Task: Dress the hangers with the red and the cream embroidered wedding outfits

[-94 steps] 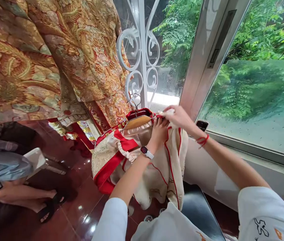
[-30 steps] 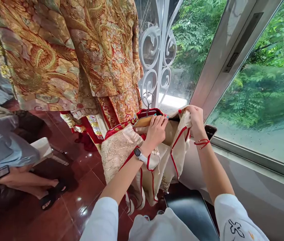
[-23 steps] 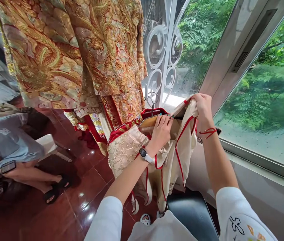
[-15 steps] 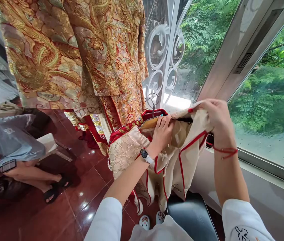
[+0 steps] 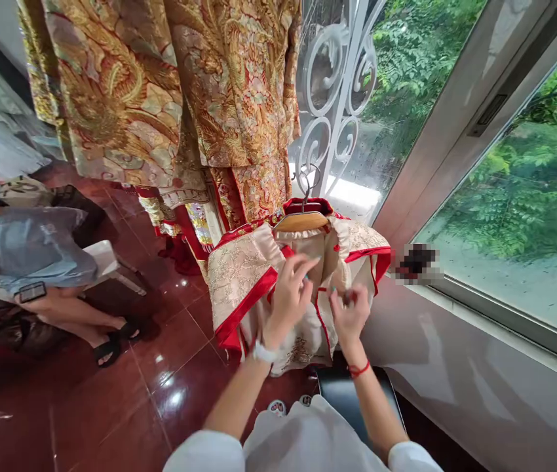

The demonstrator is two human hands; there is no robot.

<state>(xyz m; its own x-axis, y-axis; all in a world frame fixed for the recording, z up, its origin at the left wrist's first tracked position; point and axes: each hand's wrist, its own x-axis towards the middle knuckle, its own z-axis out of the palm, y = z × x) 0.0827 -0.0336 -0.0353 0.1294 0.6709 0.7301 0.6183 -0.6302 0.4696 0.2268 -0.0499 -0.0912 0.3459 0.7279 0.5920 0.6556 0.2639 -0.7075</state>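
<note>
Cream-and-red jacket point(image 5: 240, 272) dead centre, up on its hanger point(image 5: 303, 221)! Left hand point(image 5: 287, 303) at six o'clock, fingers loosely parted; right hand point(image 5: 352, 316) at four, fingers curled, and whether it grips cloth I can't tell. Both mask the jacket's front. Gold robes point(image 5: 126, 92) crowd in from ten to twelve, white grille point(image 5: 325, 121) near one, blurred dark object point(image 5: 417, 261) at three, black seat point(image 5: 345, 396) at five, seated person point(image 5: 45, 246) at nine.

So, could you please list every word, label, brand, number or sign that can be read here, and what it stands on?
No text can be read.
Pale item at left: dark marks, too blurred to read.
Blue clothing: faint print, too blurred to read.
Phone: nothing legible.
</note>
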